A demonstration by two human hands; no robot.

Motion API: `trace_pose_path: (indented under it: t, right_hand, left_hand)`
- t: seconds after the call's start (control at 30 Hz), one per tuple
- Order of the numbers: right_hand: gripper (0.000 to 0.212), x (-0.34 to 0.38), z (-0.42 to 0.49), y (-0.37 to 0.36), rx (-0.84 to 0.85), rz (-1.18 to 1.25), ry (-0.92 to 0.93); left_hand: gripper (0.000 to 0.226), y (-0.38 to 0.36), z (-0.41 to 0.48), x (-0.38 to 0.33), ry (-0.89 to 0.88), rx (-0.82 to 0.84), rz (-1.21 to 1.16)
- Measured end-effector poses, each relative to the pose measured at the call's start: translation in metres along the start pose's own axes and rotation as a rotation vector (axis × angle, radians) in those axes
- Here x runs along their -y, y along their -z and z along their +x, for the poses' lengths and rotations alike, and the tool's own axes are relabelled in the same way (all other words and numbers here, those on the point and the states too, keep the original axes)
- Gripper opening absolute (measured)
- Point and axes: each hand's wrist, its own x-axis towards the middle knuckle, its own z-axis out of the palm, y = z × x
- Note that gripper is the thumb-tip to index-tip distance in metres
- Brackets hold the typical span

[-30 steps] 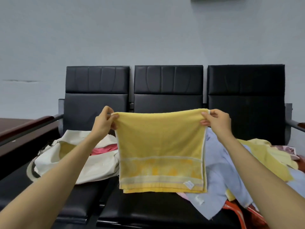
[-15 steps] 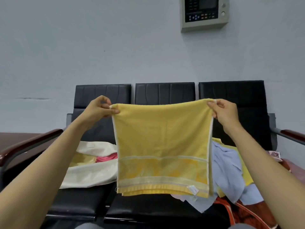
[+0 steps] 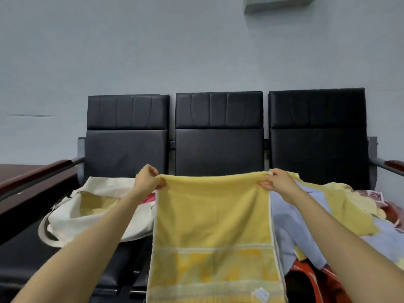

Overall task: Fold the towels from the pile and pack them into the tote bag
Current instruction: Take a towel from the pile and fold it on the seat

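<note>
Yellow towel (image 3: 214, 226) judged soft, light, limp: top edge sagged slightly between grips. Best hold was top corners. My left hand (image 3: 146, 180) pinched left corner, right hand (image 3: 277, 181) pinched right, fingers (image 3: 265, 185) curled onto cloth. Towel hung in air before middle seat (image 3: 218, 149), between tote bag (image 3: 98, 217) and pile (image 3: 341, 206). Paler patterned band, white label low down.
</note>
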Motion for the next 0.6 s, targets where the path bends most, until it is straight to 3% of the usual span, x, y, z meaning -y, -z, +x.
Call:
trace_pose_path:
  t: [0.1, 0.2, 0.33, 0.43, 0.6]
  right_hand:
    - [0.014, -0.04, 0.008, -0.018, -0.035, 0.135, 0.0]
    - [0.019, -0.076, -0.001, -0.021, -0.01, 0.117, 0.024]
    - [0.009, -0.118, -0.035, 0.0, 0.137, 0.002, 0.004]
    - [0.01, -0.133, -0.059, 0.022, 0.307, -0.105, -0.009]
    - [0.02, -0.146, -0.075, 0.032, 0.469, -0.31, -0.029]
  left_hand:
    - [0.025, -0.029, 0.0, 0.044, 0.027, -0.032, -0.017]
    - [0.023, -0.039, -0.017, 0.079, 0.042, 0.041, 0.006]
    - [0.004, -0.032, -0.063, 0.114, 0.095, 0.194, -0.076]
    - [0.018, -0.02, -0.087, 0.124, 0.025, 0.344, -0.036]
    - [0.005, -0.004, -0.101, 0.141, 0.003, 0.597, 0.078]
